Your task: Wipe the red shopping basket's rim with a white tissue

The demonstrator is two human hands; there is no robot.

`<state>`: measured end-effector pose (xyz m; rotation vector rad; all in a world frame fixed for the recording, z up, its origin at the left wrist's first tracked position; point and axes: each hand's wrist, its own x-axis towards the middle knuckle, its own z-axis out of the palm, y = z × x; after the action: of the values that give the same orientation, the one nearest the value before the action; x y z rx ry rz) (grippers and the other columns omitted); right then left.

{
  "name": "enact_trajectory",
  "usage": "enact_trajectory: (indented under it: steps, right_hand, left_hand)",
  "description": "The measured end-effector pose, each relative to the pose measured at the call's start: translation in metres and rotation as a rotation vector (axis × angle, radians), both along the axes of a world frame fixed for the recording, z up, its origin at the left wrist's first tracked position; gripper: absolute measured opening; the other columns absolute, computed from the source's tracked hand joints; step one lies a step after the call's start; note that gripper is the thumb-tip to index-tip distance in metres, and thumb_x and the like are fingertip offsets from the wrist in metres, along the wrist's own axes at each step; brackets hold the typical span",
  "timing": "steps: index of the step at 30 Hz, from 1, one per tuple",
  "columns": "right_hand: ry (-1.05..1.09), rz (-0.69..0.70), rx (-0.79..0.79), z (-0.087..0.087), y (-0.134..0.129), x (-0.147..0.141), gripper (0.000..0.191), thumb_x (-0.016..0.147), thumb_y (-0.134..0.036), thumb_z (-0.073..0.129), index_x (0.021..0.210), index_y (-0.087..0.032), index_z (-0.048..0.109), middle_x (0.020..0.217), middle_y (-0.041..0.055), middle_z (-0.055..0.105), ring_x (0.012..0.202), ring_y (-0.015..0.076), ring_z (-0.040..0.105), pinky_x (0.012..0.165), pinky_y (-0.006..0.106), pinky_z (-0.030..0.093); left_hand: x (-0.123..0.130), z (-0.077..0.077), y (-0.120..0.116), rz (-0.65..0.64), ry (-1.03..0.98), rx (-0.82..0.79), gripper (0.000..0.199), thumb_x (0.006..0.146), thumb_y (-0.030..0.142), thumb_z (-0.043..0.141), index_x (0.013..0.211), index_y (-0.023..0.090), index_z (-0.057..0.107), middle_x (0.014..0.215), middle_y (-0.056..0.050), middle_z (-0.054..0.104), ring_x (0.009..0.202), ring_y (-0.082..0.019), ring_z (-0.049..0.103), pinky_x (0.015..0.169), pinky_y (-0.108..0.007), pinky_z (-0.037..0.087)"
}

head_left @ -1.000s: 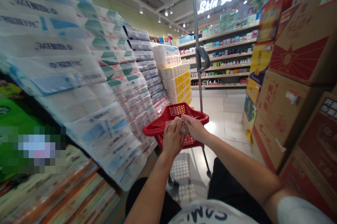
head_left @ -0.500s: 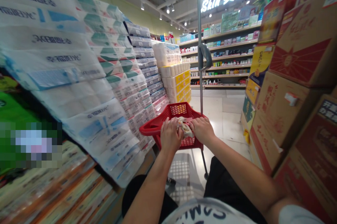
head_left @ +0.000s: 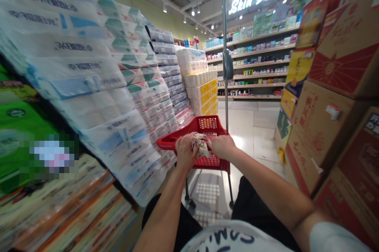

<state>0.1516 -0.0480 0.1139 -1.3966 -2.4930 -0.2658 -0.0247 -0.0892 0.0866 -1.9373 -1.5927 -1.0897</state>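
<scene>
A small red plastic shopping cart stands right in front of me, its basket walls perforated and its legs on wheels. At its near rim is a crumpled, pale cloth with a coloured pattern. My left hand is closed around the cloth's left side. From the other side my right hand is closed with its fingertips at the cloth's right edge. Both hands hide much of the near rim, and I cannot tell how firmly either touches it. A tall grey pole rises by the cart's right side.
Stacked packs of paper rolls line the left, leaning close to the cart. Cardboard boxes are piled on the right. Pale floor tiles run ahead to shelves of small goods. A green pack is at far left.
The cloth and both hands have shifted slightly left along the cart's near rim. My right hand's fingers have curled in more. The view has turned a little, and more of the cart's legs shows.
</scene>
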Motion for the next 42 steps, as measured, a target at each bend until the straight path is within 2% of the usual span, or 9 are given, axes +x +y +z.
enact_trajectory:
  steps: [8,17,20,23,26,30,34,38,42]
  right_hand:
    - [0.179,-0.059,0.12,-0.01,-0.005,-0.005,0.05,0.097,-0.041,0.031,0.078,-0.014,0.069,0.074,0.0135,0.071,0.071,0.0224,0.069,0.068,0.03,0.047]
    - [0.188,-0.062,0.149,-0.011,-0.009,-0.009,0.046,0.096,-0.036,0.03,0.081,-0.015,0.068,0.077,0.013,0.071,0.07,0.0235,0.068,0.063,0.03,0.046]
    - [0.181,-0.07,0.153,-0.012,-0.005,-0.007,0.044,0.096,-0.034,0.031,0.081,-0.014,0.068,0.076,0.0129,0.071,0.068,0.0229,0.068,0.062,0.029,0.045]
    - [0.176,-0.079,0.169,-0.012,-0.001,-0.004,0.041,0.094,-0.034,0.034,0.08,-0.014,0.068,0.075,0.0123,0.071,0.068,0.0227,0.067,0.063,0.029,0.044]
    - [0.179,-0.076,0.193,-0.014,0.001,-0.002,0.04,0.093,-0.034,0.035,0.08,-0.016,0.068,0.075,0.0114,0.071,0.068,0.0228,0.067,0.063,0.03,0.042]
    - [0.205,-0.066,0.242,-0.019,0.002,-0.001,0.04,0.093,-0.034,0.035,0.079,-0.016,0.067,0.073,0.0113,0.07,0.066,0.0219,0.066,0.061,0.029,0.039]
    - [0.25,-0.014,0.279,-0.025,0.003,-0.001,0.038,0.094,-0.034,0.036,0.075,-0.017,0.065,0.072,0.0088,0.069,0.064,0.0192,0.064,0.062,0.028,0.036]
    - [0.27,0.027,0.324,-0.029,0.005,0.0,0.034,0.093,-0.032,0.039,0.073,-0.017,0.063,0.071,0.0069,0.069,0.064,0.0177,0.061,0.064,0.028,0.034]
    - [0.306,0.054,0.388,-0.032,0.009,0.0,0.032,0.092,-0.031,0.043,0.071,-0.018,0.063,0.069,0.0053,0.068,0.062,0.016,0.059,0.064,0.029,0.031]
  left_hand:
    - [-0.008,0.004,0.008,-0.048,0.046,-0.02,0.03,0.087,0.025,0.041,0.114,0.022,0.055,0.12,-0.006,0.062,0.116,-0.02,0.052,0.104,-0.04,0.03]
    - [-0.005,0.002,0.019,-0.027,-0.084,-0.022,0.031,0.083,0.017,0.039,0.105,0.022,0.059,0.11,-0.005,0.064,0.107,-0.021,0.054,0.099,-0.04,0.037]
    - [0.001,0.004,0.02,-0.051,-0.065,-0.022,0.036,0.082,0.015,0.041,0.112,0.022,0.059,0.111,-0.005,0.064,0.109,-0.021,0.054,0.099,-0.04,0.04]
    - [0.01,0.007,0.017,-0.043,0.032,0.006,0.051,0.08,0.009,0.043,0.127,0.027,0.053,0.131,-0.005,0.054,0.13,-0.025,0.039,0.107,-0.046,0.033]
    - [0.016,0.009,0.015,-0.067,0.098,0.007,0.056,0.078,0.006,0.045,0.128,0.03,0.053,0.146,-0.004,0.039,0.141,-0.028,0.022,0.111,-0.051,0.027]
    - [0.017,0.013,0.017,-0.198,0.129,-0.109,0.05,0.081,0.008,0.04,0.126,0.024,0.054,0.137,-0.004,0.051,0.133,-0.02,0.038,0.113,-0.044,0.03]
    - [0.018,0.022,0.021,-0.117,0.178,-0.149,0.038,0.091,0.023,0.036,0.125,0.018,0.053,0.131,-0.008,0.057,0.128,-0.023,0.043,0.112,-0.046,0.031]
    - [0.021,0.033,0.036,-0.027,0.294,-0.274,0.035,0.093,0.029,0.036,0.12,0.024,0.057,0.131,-0.007,0.057,0.127,-0.031,0.044,0.103,-0.059,0.034]
    - [0.026,0.037,0.054,0.085,0.205,-0.343,0.035,0.092,0.035,0.039,0.122,0.027,0.055,0.128,-0.006,0.06,0.121,-0.032,0.05,0.098,-0.063,0.036]
